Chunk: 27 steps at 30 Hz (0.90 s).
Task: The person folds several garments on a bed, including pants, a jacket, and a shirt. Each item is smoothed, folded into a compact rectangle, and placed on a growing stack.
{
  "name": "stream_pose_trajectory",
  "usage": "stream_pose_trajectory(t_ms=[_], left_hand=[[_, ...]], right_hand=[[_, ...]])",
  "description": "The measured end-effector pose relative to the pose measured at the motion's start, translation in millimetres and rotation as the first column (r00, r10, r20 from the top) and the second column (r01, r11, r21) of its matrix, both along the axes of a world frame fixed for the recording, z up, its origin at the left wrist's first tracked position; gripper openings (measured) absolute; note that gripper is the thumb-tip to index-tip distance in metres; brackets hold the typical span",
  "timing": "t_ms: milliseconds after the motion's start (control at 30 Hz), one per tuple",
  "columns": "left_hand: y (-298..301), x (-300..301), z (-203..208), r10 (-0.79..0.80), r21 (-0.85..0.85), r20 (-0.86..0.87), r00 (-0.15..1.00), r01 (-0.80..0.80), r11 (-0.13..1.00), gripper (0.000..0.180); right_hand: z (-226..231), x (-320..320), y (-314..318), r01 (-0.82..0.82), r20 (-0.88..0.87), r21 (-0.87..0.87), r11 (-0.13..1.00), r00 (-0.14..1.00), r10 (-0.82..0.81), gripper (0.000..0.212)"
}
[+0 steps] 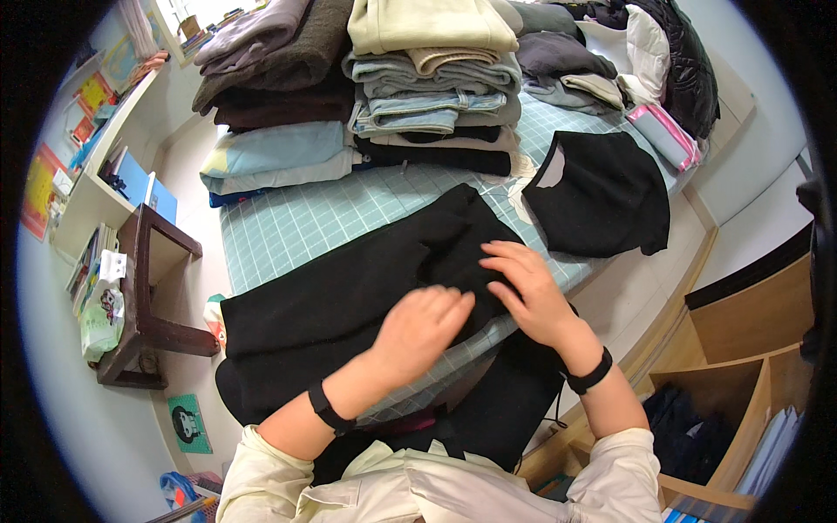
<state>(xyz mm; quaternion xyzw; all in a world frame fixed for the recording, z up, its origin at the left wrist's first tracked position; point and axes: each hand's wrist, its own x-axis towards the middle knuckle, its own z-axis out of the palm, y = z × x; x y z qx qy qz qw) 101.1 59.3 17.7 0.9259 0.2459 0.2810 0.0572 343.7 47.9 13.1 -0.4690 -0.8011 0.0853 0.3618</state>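
I see both hands laid flat on a black garment (349,296) that lies spread across the bed (288,227), on its pale blue checked cover. My left hand (423,327) rests palm down with the fingers together and slightly curled, pressing on the cloth near its lower edge. My right hand (527,292) lies just beside it, fingers stretched out and pointing left, flat on the same garment; neither hand pinches anything. Each wrist wears a black band. The garment runs slantwise from the lower left of the bed toward its middle, and part of it hangs over the near edge. A second black piece of clothing (602,192) lies apart to the right. Behind them stand piles of folded clothes (427,96), greys, blues and cream, touching one another. A dark wooden stool (144,296) stands on the floor to the left, near a white shelf (96,192) with books.
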Motion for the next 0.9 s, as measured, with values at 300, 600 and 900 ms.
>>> stream_pose_trajectory(t_ms=[300, 600, 900], left_hand=[[25, -13, 18, 0.28, 0.024, -0.485, 0.828, -0.307, 0.951, 0.054], [22, -15, -5, 0.327, 0.195, -0.201, 0.923, -0.289, 0.937, 0.037], [25, -18, 1, 0.18, -0.032, -0.008, 0.984, -0.18, 0.983, 0.025]], right_hand=[[-23, -3, 11, 0.07, 0.309, -0.009, 0.998, 0.949, -0.064, 0.021], [-35, -12, 6, 0.337, 0.39, 0.087, 0.937, 0.854, -0.344, 0.021], [-14, -31, -15, -0.131, -0.064, -0.184, 0.974, 0.991, 0.121, 0.036]])
